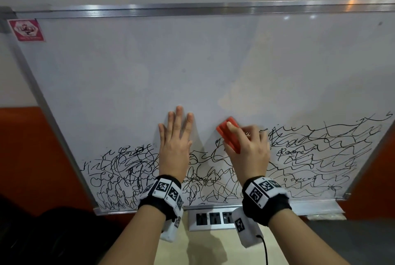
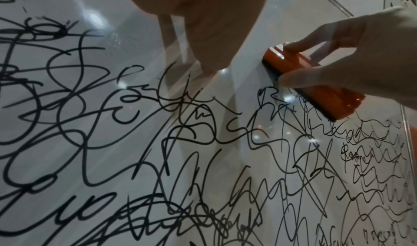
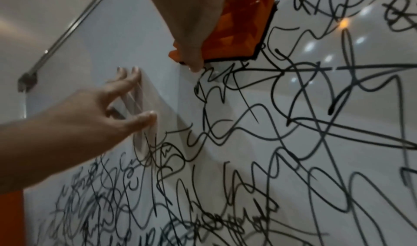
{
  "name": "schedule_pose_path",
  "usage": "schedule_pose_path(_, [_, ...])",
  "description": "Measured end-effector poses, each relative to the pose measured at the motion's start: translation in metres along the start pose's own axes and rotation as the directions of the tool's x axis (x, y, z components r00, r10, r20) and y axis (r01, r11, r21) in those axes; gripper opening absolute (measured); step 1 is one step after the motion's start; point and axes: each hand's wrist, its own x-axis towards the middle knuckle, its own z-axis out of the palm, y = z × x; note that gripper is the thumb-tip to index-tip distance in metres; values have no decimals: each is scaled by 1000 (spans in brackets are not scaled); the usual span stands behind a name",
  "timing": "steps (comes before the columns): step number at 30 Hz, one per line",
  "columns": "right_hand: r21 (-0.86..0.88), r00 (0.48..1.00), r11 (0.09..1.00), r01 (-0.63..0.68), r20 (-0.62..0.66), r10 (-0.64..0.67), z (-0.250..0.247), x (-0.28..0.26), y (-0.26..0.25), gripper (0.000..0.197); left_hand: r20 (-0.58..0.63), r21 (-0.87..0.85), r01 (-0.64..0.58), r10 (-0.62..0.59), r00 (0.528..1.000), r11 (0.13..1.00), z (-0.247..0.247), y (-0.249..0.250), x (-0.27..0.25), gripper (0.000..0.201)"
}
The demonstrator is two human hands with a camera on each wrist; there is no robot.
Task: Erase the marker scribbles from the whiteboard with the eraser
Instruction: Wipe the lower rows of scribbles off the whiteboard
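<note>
Glossy whiteboard [image 1: 149, 68], ribbed aluminium frame; upper surface wiped, lower band dense with looping black marker scribbles [image 1: 119, 170]. Right hand [image 1: 249, 149] grips the orange plastic block eraser [image 1: 227, 134], fingers curled over its ridged back, dark felt face flat on the board at the scribbles' top edge. Left hand [image 1: 175, 143] lies flat just beside, fingers straight, holding nothing.

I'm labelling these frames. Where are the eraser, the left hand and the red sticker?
eraser [image 1: 228, 134], head view, on its orange back.
left hand [image 1: 174, 145], head view, on the back of the hand.
red sticker [image 1: 26, 30], head view, on its middle.
</note>
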Motion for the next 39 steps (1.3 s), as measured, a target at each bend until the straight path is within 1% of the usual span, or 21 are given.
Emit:
schedule_pose_path(2, [-2,999,999,32,3,-32,1,1,-1,49,-1,6,9,-9,1000,1000,0,2,0,97])
schedule_pose_path(5, [-67,975,976,209,93,-202,-2,-12,15,51,2,4,19,-19,1000,1000,1,3,0,97])
schedule_pose_path(6, [-93,972,970,225,98,-216,-6,-12,24,53,3,4,16,-16,1000,1000,1,3,-1,97])
schedule_pose_path(8, [-138,984,975,175,45,-171,-14,-6,38,54,5,1,12,-12,1000,1000,1,3,-1,97])
schedule_pose_path(10, [-176,990,974,140,-6,-144,-17,0,38,52,-6,-32,15,-15,1000,999,2,5,-1,95])
schedule_pose_path(12, [-167,985,972,168,-15,-172,-13,4,28,49,-12,-62,19,-20,1000,998,1,5,-2,91])
schedule_pose_path(14, [-137,972,962,235,24,-234,-8,6,17,48,-7,-80,20,-20,1000,997,0,4,-3,89])
schedule_pose_path(15, [-128,966,957,259,41,-256,-7,7,16,47,-2,-76,20,-20,1000,997,-1,4,-4,88])
schedule_pose_path(17, [-137,964,955,265,42,-261,-10,10,24,45,7,-64,16,-16,1000,998,-1,3,-4,85])
schedule_pose_path(21, [-139,987,980,143,-53,-152,-21,10,44,39,10,-70,17,-16,1000,997,0,2,-3,83])
schedule_pose_path(23, [-132,991,984,120,-45,-127,-18,8,39,39,2,-72,17,-17,1000,997,1,3,-4,83])
schedule_pose_path(24, [-127,988,981,149,-23,-153,-14,6,34,40,-2,-77,21,-21,1000,997,1,4,-4,83])
schedule_pose_path(25, [-118,978,971,209,17,-208,-10,3,28,42,-5,-81,26,-26,1000,996,1,4,-4,84])
schedule_pose_path(27, [-98,942,939,331,98,-322,-4,-5,23,47,-10,-93,27,-28,1000,995,0,4,-4,85])
schedule_pose_path(28, [-97,935,932,349,106,-339,-3,-7,25,48,-12,-94,24,-25,1000,995,-1,4,-5,85])
schedule_pose_path(31, [-138,965,956,261,22,-260,-6,-11,37,45,-8,-69,14,-14,1000,998,-1,0,-5,84])
schedule_pose_path(33, [-177,970,956,234,-22,-242,-5,-14,41,45,-1,-65,11,-11,1000,998,1,1,-6,83])
schedule_pose_path(37, [-142,948,938,316,17,-317,10,-15,21,43,-7,-106,22,-23,1000,994,4,3,-7,81])
schedule_pose_path(39, [-123,943,935,332,20,-332,16,-15,12,41,-18,-114,18,-20,1000,993,4,2,-7,82])
